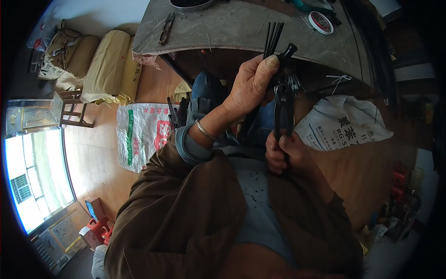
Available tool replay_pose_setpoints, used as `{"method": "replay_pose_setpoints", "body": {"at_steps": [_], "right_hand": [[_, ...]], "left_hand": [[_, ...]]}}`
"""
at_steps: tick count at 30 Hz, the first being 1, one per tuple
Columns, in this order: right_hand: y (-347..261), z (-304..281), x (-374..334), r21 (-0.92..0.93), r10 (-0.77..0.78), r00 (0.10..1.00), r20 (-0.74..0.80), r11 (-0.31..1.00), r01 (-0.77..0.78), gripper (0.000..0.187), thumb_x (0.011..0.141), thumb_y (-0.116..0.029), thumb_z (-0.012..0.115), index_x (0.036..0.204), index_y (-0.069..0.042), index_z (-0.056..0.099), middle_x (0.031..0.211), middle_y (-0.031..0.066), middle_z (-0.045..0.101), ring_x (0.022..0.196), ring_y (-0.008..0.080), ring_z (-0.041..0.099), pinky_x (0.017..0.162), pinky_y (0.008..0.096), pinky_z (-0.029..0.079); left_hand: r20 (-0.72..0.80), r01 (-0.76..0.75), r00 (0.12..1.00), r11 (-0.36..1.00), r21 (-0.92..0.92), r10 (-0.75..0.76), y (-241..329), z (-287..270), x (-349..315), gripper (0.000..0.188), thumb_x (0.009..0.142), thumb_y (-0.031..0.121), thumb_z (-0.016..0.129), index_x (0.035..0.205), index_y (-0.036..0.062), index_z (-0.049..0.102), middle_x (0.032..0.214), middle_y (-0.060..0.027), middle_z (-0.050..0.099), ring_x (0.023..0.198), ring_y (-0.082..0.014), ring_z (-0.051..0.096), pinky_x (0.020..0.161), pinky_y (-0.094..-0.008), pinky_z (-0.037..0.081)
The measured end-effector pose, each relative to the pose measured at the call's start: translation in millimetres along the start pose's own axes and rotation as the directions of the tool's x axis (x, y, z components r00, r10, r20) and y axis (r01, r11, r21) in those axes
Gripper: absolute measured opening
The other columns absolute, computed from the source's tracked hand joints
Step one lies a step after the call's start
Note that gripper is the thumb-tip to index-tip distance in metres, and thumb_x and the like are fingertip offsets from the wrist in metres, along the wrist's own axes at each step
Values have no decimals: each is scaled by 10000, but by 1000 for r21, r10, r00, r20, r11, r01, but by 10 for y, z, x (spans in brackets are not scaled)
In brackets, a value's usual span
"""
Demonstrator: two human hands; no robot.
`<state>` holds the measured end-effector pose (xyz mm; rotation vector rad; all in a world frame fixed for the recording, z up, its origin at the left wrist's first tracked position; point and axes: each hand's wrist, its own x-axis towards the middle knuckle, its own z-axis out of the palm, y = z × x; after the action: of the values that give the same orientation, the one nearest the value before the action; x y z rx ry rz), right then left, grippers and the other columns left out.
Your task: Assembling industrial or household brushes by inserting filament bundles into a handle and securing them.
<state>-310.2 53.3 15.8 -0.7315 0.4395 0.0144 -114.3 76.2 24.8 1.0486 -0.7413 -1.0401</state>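
My left hand (253,83), with a metal bangle at the wrist, is closed around a bundle of thin black rods (274,37) whose ends stick up past the thumb. A thicker black piece with a flared tip (290,49) rises beside them, just right of the thumb. Below that piece, a cluster of fine wire-like ends (293,83) fans out. My right hand (288,151) grips the handles of dark metal pincers (283,111). The pincers' jaws are up next to my left fingers, close to the wire ends; whether they bite on anything is unclear.
Ahead stands a grey worktable (232,28) bearing scissors-like snips (166,29), a dark round pan (192,4) and a small round tin (321,22). A stuffed white sack (346,123) sits at right. On the left are a flat white sack (139,135), a wooden stool (69,109) and wrapped bales (109,65).
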Motion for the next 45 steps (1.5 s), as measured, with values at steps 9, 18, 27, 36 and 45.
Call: {"method": "replay_pose_setpoints", "body": {"at_steps": [9, 18, 27, 36, 45], "right_hand": [[-20, -171, 0, -126, -36, 998, 44, 991, 42, 308, 968, -350, 501, 984, -43, 511, 660, 53, 510, 513, 137, 511, 481, 295, 440], [-416, 159, -238, -409, -16, 984, -179, 910, -60, 355, 973, -274, 491, 1150, 33, 503, 818, 133, 635, 676, 205, 641, 630, 303, 519], [-376, 56, -243, -382, 48, 982, -181, 917, -115, 355, 1009, -347, 415, 897, -22, 507, 613, 15, 440, 498, 103, 462, 468, 278, 436], [-497, -10, -173, -450, 132, 975, -178, 870, -200, 427, 1005, -429, 383, 803, -59, 453, 570, -10, 388, 450, 75, 372, 418, 254, 373], [-727, -227, 82, -642, -15, 973, -230, 754, -141, 359, 991, -339, 470, 921, 2, 559, 664, 50, 554, 574, 142, 563, 542, 296, 479]], "left_hand": [[208, 92, 976, 991, -100, -69, 43, -25, 37, 654, 946, 610, 372, 827, 13, 611, 498, -5, 444, 396, -62, 379, 373, -212, 279], [271, 129, 958, 986, -108, -96, 6, -30, 83, 679, 970, 589, 315, 837, -6, 615, 469, -1, 401, 371, -70, 350, 364, -218, 275], [367, 220, 918, 962, -162, -148, -25, -39, 108, 700, 959, 616, 307, 840, -4, 610, 470, 0, 383, 371, -77, 351, 368, -221, 293], [474, 271, 867, 944, -186, -155, -127, -159, 235, 753, 941, 658, 270, 865, -16, 598, 468, 0, 373, 363, -89, 363, 361, -232, 322], [-127, 105, 986, 994, -22, -107, -194, -152, 489, 614, 983, 542, 338, 841, 3, 594, 493, -4, 439, 392, -92, 419, 377, -239, 335]]}}
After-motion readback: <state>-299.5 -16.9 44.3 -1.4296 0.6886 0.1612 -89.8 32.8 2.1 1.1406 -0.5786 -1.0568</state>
